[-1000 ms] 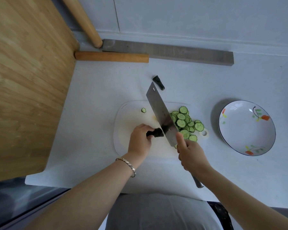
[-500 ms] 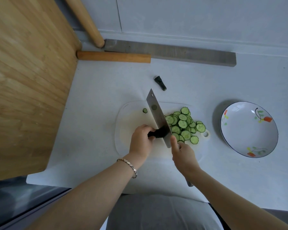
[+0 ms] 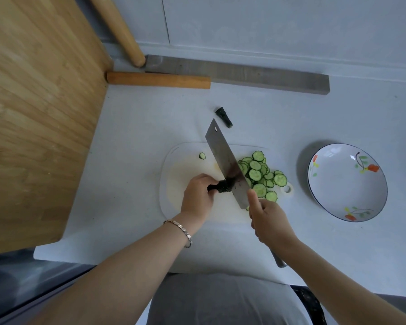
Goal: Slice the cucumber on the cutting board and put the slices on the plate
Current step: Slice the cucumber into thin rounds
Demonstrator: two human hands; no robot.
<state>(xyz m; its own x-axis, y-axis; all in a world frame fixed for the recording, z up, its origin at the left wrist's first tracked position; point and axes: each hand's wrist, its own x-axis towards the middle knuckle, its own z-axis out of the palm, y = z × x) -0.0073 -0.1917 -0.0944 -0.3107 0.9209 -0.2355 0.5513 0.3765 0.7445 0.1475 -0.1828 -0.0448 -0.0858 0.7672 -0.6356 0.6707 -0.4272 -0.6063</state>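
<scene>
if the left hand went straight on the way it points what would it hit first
Probably the knife, its blade just past the cucumber stub that the left hand grips; depth is unclear.

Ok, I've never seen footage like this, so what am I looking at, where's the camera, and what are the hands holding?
No machine here: these are a person's two bare hands. The single camera sits on the person's head, looking forward and down, so everything is seen from above. The left hand grips the last dark piece of cucumber on a white cutting board. The right hand holds a cleaver, its blade against that piece. A pile of slices lies on the board right of the blade, with one stray slice left of it. A flowered plate sits on the counter to the right, no slices in it. A cut-off end lies beyond the board.
</scene>
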